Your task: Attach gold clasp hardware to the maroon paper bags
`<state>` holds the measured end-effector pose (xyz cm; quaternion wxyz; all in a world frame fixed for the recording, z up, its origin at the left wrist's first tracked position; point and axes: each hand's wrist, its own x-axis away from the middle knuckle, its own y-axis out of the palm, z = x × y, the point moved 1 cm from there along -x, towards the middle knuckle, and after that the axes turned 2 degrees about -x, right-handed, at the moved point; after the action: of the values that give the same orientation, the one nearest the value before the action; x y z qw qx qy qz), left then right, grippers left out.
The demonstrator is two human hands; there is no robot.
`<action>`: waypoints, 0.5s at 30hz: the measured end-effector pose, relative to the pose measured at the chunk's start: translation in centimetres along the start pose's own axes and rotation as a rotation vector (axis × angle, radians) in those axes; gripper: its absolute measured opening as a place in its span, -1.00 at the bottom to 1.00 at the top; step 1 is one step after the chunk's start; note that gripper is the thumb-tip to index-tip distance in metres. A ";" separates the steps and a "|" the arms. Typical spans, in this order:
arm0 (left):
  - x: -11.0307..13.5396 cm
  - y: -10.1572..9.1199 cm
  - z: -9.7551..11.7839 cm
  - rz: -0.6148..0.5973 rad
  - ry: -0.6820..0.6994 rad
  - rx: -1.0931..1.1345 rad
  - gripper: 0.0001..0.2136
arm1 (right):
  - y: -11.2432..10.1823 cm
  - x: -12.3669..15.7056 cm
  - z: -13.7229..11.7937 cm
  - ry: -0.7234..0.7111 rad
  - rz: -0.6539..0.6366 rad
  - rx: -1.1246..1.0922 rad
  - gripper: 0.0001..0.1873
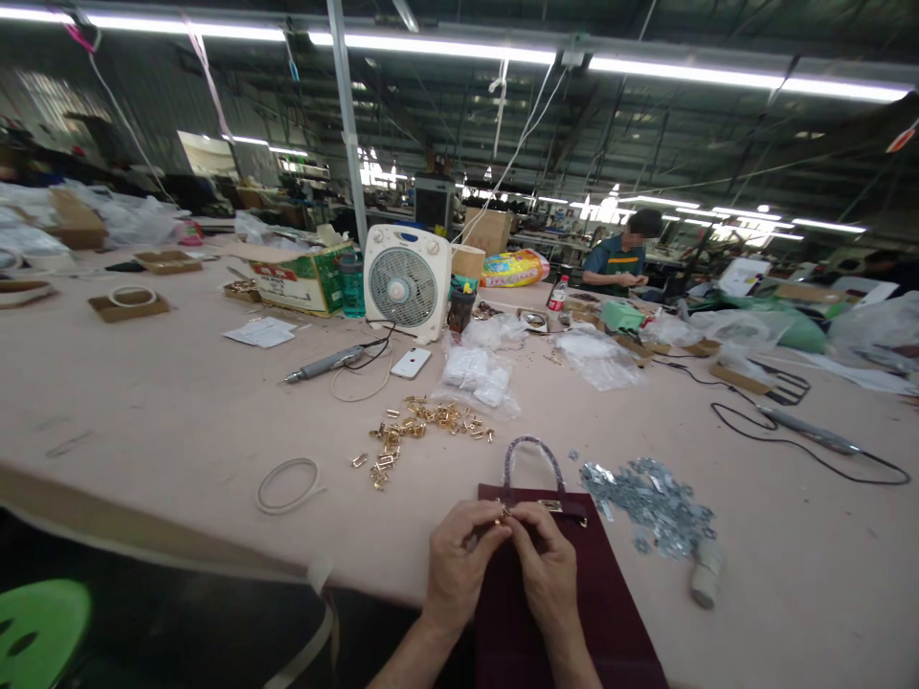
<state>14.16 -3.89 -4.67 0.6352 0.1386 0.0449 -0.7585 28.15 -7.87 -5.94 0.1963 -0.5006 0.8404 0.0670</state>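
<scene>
Dark red material covers the handbag, which lies at the near side of the table, in front of the person; its lower end goes out of view, so I cannot tell what supports it there. Its handle points away from the person and seems wrapped in clear film, probably to protect it from scratches. With this placing, the top part of the bag, with a gold plate on it, is within easy reach.

Both hands are together just over this top part. The left hand and the right hand pinch with thumb and index finger, almost without gap, and their fingertips meet on a small gold piece. I judge that it is held by two sides because it is too small for a full grip. Whether it touches the bag is hidden by the fingers.

Around the bag, the parts lie loose, perhaps for quick picking: gold fittings beyond it to the left, and flat silver pieces to the right, with a pale roll beside them. A ring of pale tape lies nearer the left edge. Farther away are an electric screwdriver, a phone and a white fan, which faces the person, maybe for cooling.
</scene>
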 end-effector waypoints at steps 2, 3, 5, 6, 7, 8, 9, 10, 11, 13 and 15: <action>0.0 0.1 0.1 0.004 -0.023 0.010 -0.85 | -0.1 0.0 0.0 -0.005 -0.006 0.015 -0.81; -0.1 0.2 0.1 0.003 -0.047 0.020 -0.83 | -0.1 0.0 0.0 -0.007 -0.007 0.024 -0.81; -0.2 0.4 -0.2 -0.011 -0.100 0.029 -0.78 | -0.1 0.0 -0.1 -0.010 -0.011 0.046 -0.82; -0.2 0.4 -0.4 -0.020 -0.122 0.027 -0.76 | -0.2 0.0 -0.1 -0.011 -0.013 0.058 -0.83; -0.2 0.5 -0.6 -0.028 -0.140 0.025 -0.74 | -0.1 0.0 -0.1 -0.012 -0.016 0.070 -0.83; -0.2 0.5 -0.8 -0.034 -0.158 0.024 -0.73 | -0.1 0.0 -0.1 -0.014 -0.018 0.081 -0.84; -0.2 0.6 -0.9 -0.036 -0.176 0.027 -0.71 | -0.1 0.0 -0.2 -0.019 -0.020 0.092 -0.84; -0.2 0.6 -1.0 -0.036 -0.197 0.036 -0.69 | 0.0 0.0 -0.2 -0.027 -0.023 0.102 -0.85; -0.2 0.6 -1.1 -0.036 -0.217 0.048 -0.67 | 0.0 0.0 -0.2 -0.037 -0.024 0.113 -0.85; -0.2 0.6 -1.1 -0.036 -0.247 0.076 -0.63 | 0.2 0.0 -0.3 -0.056 -0.029 0.131 -0.86; -0.3 0.6 -1.0 -0.036 -0.265 0.103 -0.60 | 0.3 0.0 -0.3 -0.069 -0.038 0.144 -0.87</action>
<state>14.95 -3.45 -5.52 0.6140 0.0689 -0.0759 -0.7826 27.84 -7.83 -5.73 0.2620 -0.4984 0.8262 0.0200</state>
